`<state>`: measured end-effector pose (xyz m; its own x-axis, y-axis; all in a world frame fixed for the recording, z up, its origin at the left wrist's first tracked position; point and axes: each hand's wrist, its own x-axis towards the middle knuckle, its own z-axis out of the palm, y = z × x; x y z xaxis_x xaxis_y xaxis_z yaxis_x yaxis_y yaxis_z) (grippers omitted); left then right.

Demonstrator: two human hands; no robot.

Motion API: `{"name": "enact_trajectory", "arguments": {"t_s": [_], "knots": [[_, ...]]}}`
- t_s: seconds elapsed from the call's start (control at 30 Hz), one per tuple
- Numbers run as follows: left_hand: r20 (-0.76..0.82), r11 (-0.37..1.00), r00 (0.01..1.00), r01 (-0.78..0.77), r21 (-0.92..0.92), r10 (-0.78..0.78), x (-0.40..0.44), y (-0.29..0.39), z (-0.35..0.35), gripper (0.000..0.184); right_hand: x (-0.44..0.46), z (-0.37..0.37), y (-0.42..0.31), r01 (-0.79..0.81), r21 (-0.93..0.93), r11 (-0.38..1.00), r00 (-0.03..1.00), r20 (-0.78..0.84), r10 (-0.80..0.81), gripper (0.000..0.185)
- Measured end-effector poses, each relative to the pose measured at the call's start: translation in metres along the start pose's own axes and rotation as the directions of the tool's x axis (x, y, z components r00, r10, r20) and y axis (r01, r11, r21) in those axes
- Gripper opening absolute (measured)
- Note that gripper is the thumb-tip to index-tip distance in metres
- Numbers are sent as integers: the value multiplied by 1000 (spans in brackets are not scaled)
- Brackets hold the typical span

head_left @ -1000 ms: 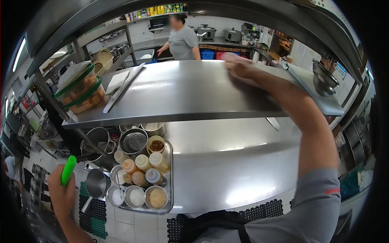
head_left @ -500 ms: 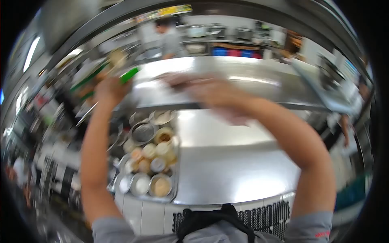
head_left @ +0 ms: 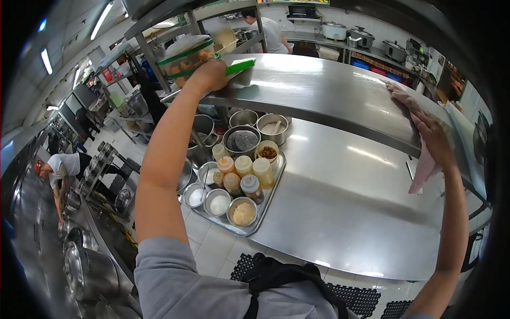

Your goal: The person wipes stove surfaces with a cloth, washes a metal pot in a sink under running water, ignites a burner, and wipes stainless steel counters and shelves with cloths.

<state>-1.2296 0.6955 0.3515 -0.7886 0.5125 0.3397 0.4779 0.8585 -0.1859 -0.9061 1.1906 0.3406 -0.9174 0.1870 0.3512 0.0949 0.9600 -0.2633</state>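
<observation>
My left hand (head_left: 212, 75) is closed around a green-handled tool (head_left: 240, 67) at the left end of the raised steel shelf (head_left: 319, 80). A narrow metal part shows behind that wrist; its kind is unclear. Beside the hand stands a clear tub with a green rim (head_left: 187, 63), holding orange-brown food pieces. Over at the shelf's right end, my right hand (head_left: 433, 138) presses a pink cloth (head_left: 425, 169) against the surface. Part of the cloth hangs over the front edge, and part lies ahead of the fingers.
Below the shelf is a steel worktable (head_left: 329, 212). On its left, a metal tray (head_left: 255, 228) bears squeeze bottles (head_left: 244, 166) and bowls of powder (head_left: 243, 211). A co-worker (head_left: 273, 34) stands at the back; another person (head_left: 64, 173) bends at far left near a large pot (head_left: 90, 271).
My right hand has swept the cloth rightward along the shelf to its end. My left hand stays with the green-handled tool near the tub. The view has turned and sharpened.
</observation>
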Motion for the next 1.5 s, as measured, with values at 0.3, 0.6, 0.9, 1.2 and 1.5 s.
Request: {"name": "enact_trajectory", "arguments": {"t_s": [0.3,0.6,0.9,1.2,1.5], "knots": [[-55,987,996,67,-145,-76,-13,6,-20,47,1,-2,0,-16,120,993,1000,19,14,46],[-56,992,992,114,-50,-117,0,42,-37,49,0,-4,-4,-49,96,994,999,3,49,45],[-389,990,921,-32,-135,-24,28,65,-59,27,4,3,15,72,47,996,997,-6,-72,37],[-271,662,942,-334,-672,199,-93,176,-134,26,-2,-3,-15,69,-443,894,958,-219,-183,77],[-75,282,951,-164,-945,301,-101,205,-132,13,-56,-23,-92,526,329,784,848,-271,-455,26]]}}
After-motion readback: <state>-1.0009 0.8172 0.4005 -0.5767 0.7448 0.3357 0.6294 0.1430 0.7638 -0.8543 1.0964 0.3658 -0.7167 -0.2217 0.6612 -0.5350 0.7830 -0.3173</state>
